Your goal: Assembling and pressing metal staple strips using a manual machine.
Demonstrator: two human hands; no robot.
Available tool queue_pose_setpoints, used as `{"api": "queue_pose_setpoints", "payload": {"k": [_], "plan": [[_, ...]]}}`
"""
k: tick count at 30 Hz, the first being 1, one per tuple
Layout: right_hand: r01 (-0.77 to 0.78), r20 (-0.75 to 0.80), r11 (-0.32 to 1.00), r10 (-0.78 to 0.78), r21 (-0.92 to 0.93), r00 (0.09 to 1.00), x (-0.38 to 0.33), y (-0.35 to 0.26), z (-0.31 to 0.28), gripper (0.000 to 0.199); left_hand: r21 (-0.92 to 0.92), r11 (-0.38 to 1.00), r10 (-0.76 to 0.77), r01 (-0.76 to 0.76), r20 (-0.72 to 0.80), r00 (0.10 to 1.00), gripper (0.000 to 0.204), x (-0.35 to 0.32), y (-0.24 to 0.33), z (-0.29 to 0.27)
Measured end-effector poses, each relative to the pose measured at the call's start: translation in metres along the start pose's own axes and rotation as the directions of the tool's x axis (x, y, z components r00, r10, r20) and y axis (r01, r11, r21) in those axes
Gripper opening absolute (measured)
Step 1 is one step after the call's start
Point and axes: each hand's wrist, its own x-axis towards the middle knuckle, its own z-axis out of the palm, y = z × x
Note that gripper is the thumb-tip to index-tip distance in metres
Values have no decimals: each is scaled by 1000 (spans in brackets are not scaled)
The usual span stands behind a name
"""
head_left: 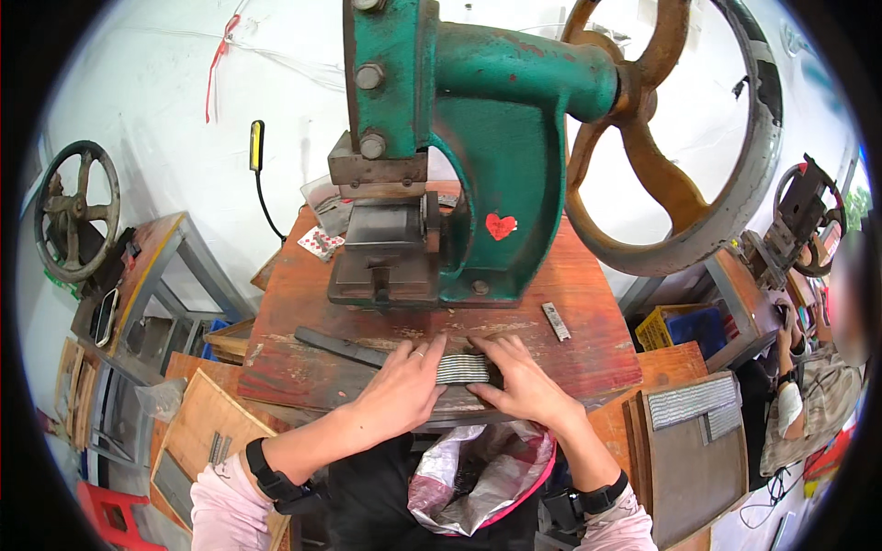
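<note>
Strips (462,368), thin grey metal ones packed on edge into one tight stack, are sitting at the near edge of the bench (588,340), squeezed between two hands. The left hand (401,386) is pressing flat against the stack's left end, fingers nearly straight and closed together; the right hand (524,384) is cupping the right end, fingers curled over the top. Neither is wrapping fully round it.

As I judge it, the stack is so close to the edge that uneven pressure could be enough to fan it out and spill strips into the open bag (478,477) on the lap or onto the floor. Thin edges could also be nicking fingertips.

Counting: one stack, its strips too many and fine to number; one loose small bar (555,320) toward the right edge; one dark flat bar (340,348) left of the hands; one green press (432,156) with one big rusty wheel (680,138) at the far edge.
</note>
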Motion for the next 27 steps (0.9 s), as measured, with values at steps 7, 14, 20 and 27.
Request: {"api": "queue_pose_setpoints", "payload": {"k": [7, 14, 20, 27], "plan": [[-85, 37, 996, 83, 36, 996, 22, -16, -9, 67, -16, 998, 62, -65, -145, 987, 69, -9, -14, -4], [191, -286, 982, -183, -1, 941, 117, -43, 0, 89, -287, 956, -153, -51, -642, 751, 98, 16, -64, -56], [-79, -473, 996, 85, 34, 877, 184, -27, 15, 86, -357, 934, -237, 29, -553, 799, 111, 72, -120, -88], [-150, -426, 988, 150, 34, 892, 206, -21, 2, 73, -27, 964, -223, 263, -615, 757, 97, 76, -111, -107]]}}
